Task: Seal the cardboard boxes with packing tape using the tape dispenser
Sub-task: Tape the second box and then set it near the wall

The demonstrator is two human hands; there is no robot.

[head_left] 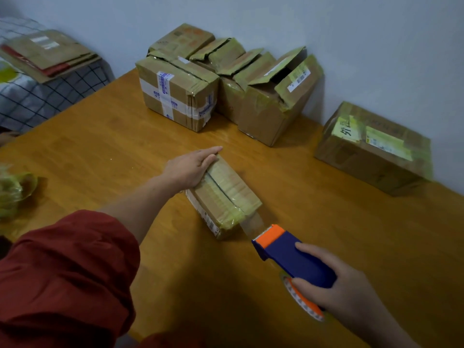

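Presently, item one: small cardboard box [223, 194], near the middle of the desk [100, 151], with its top seam running toward me and old yellowish tape over the near end. Item two: my left hand [189, 169], fingers straight and flat, pressing down on the far left part of the box top and gripping nothing. Item three: tape dispenser [288, 257], blue body with an orange cutter head, held just off the box's near end. My right hand [334, 285] has fingers and thumb curled round its body. Item four: strip of clear tape [252, 223], stretched from the box's near end to the cutter teeth. Step in hand, as I judge it: finishing this run of tape and cutting it. To do it well, hold the box down firmly with the left so it does not slide toward the pull. Carry the strip down over the near face before cutting, so the end has cardboard to grip. Tilt the teeth into the taut tape and twist rather than tug, then rub the tape flat along the seam. Risk: a slack strip may wrinkle or fold on itself. Further stock: taped box [175, 94] and open-flapped box [273, 101] by the wall, large box [374, 149] far right, wad of used tape [12, 192] at the left edge.
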